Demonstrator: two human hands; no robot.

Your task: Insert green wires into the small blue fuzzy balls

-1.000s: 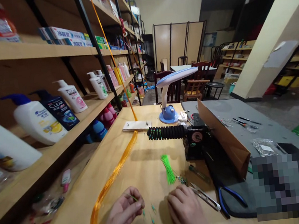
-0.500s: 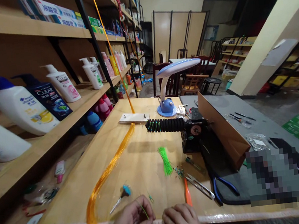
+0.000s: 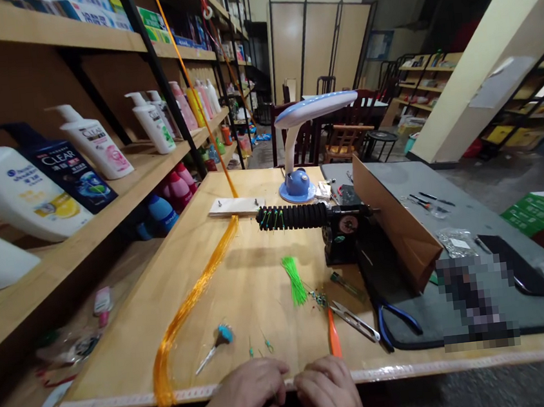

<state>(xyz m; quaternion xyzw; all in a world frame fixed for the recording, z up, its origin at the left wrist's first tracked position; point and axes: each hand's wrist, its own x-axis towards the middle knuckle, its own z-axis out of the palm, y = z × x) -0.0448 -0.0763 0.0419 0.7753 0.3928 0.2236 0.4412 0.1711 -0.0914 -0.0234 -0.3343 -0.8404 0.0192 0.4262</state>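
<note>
My two hands have drawn back toward me: a second ago they were over the tabletop (image 3: 197, 231), and now my left hand (image 3: 248, 395) and right hand (image 3: 328, 388) meet almost tip to tip at its near edge, over the measuring strip (image 3: 391, 371). My left hand has also rolled over, so its back hides the pinch that held a thin green strand half a second ago; its fingers are curled in, but I cannot tell whether the strand is in them. My right fingers are bent together, and I cannot tell what they hold, if anything. The shift uncovers the orange handle (image 3: 334, 336) and the blue-topped stick (image 3: 224, 334). I take it the fine work has moved in close to me. Two small beaded threads (image 3: 269, 344) lie just beyond my left fingers, with the green bundle (image 3: 294, 282) and loose beads (image 3: 317, 298) farther off.
</note>
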